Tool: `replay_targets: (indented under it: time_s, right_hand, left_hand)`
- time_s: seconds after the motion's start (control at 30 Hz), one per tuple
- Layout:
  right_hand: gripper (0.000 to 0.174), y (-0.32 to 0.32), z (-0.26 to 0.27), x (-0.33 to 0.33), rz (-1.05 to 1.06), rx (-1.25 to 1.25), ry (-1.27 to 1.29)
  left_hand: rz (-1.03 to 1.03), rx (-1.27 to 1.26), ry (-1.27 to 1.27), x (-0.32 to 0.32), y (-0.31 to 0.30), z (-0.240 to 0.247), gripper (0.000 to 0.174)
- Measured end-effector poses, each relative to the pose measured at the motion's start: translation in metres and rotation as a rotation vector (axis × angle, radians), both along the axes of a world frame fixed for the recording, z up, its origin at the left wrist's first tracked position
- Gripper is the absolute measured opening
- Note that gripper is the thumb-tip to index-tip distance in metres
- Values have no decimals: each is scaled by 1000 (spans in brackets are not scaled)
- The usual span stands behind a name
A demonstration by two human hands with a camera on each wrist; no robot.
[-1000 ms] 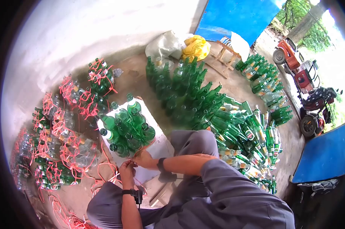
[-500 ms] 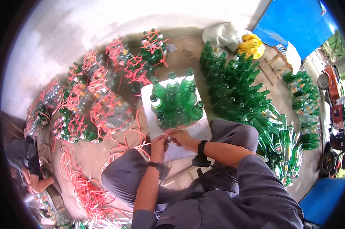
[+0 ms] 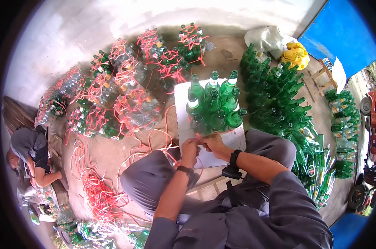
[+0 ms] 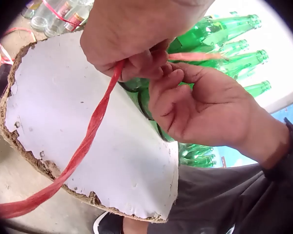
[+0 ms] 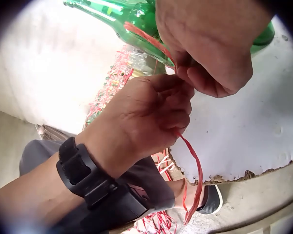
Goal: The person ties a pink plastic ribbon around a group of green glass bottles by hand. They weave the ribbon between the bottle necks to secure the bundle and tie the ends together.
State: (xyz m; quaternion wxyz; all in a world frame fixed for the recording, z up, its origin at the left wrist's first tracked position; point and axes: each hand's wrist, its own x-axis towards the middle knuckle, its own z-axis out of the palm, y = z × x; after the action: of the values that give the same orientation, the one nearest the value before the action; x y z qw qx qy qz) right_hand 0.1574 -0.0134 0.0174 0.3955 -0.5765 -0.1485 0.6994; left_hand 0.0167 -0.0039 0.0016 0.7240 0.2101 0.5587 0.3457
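A cluster of green glass bottles (image 3: 215, 103) stands upright on a white board (image 3: 188, 120). At its near side my two hands meet, fingertips together. My left hand (image 3: 190, 150) curls around a red plastic twine (image 4: 90, 134), whose long strand hangs from under the fingers. Against it, my right hand (image 3: 215, 143) has thumb and fingers bent in a pinch on the twine. Another stretch of twine runs from the fingers along the bottles in both wrist views. The exact point where the strands cross is hidden by the fingers.
Bundles of bottles tied with red twine (image 3: 132, 108) stand at the left, with a loose twine heap (image 3: 98, 193) nearer. Many loose green bottles (image 3: 275, 99) stand and lie at the right. Another person (image 3: 30, 153) sits at far left. A yellow bag (image 3: 295, 56) lies behind.
The head view has swung left, so the bottles and hands appear farther right and another person has come into view. Both hands stay together at the near side of the cluster.
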Motion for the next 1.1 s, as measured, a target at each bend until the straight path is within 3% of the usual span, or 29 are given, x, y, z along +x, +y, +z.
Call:
replay_targets:
  time_s: [0.3, 0.6, 0.93, 1.1]
  right_hand:
    - [8, -6, 1, 1, -46, -102, -14]
    - [7, -1, -11, 4, 33, -191, 28]
    - [4, 4, -17, 6, 92, -94, 117]
    - [3, -1, -28, -2, -25, -150, 246]
  left_hand:
    - [-13, -20, -20, -2, 4, -10, 15]
    - [-91, -28, 31, -9, 6, -3, 9]
    - [-47, -107, 0, -9, 7, 3, 12]
    - [-66, -92, 9, -10, 7, 0, 9]
